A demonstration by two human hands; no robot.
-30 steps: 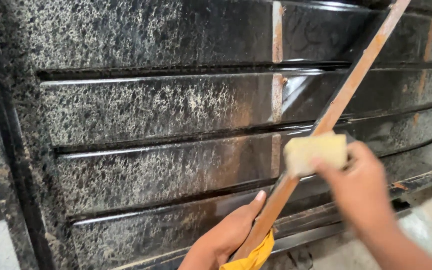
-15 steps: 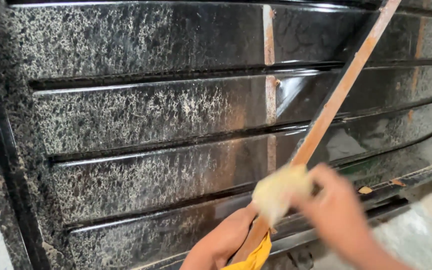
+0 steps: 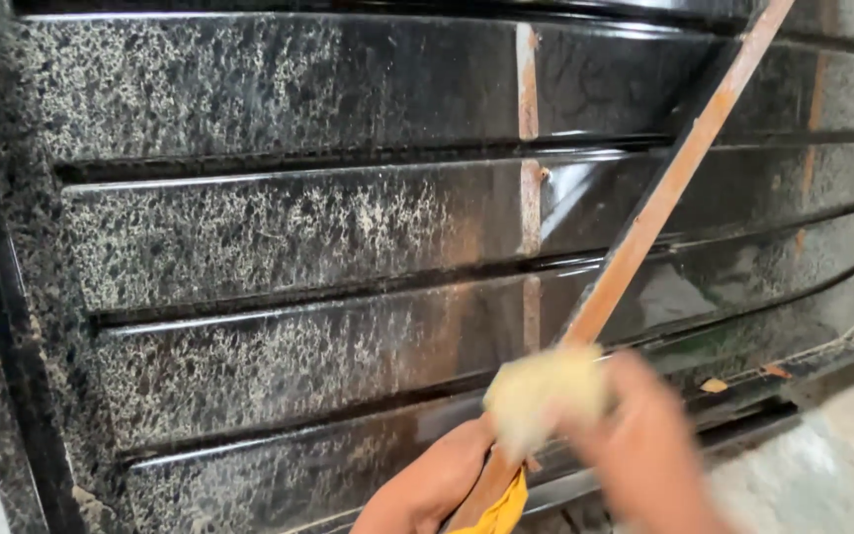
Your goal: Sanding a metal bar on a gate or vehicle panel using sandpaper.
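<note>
While left hand point(image 3: 432, 487) grips the stick point(image 3: 644, 232), blurred right hand point(image 3: 649, 450) seemingly clasps sponge point(image 3: 544, 393).

Black panels point(image 3: 279, 237) speckled pale, rusty orange bar point(image 3: 664, 198), pale yellow sponge point(image 3: 544, 394)

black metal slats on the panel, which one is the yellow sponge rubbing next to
The lowest speckled black metal slat, bottom of the panel: the right hand presses the yellow sponge on the rusty bar there; upper slats lie well above.

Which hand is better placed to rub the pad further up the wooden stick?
Right, probably. The right hand already presses the yellow pad against the wooden stick, while the left hand has its grip low on the stick, steadying it.
</note>
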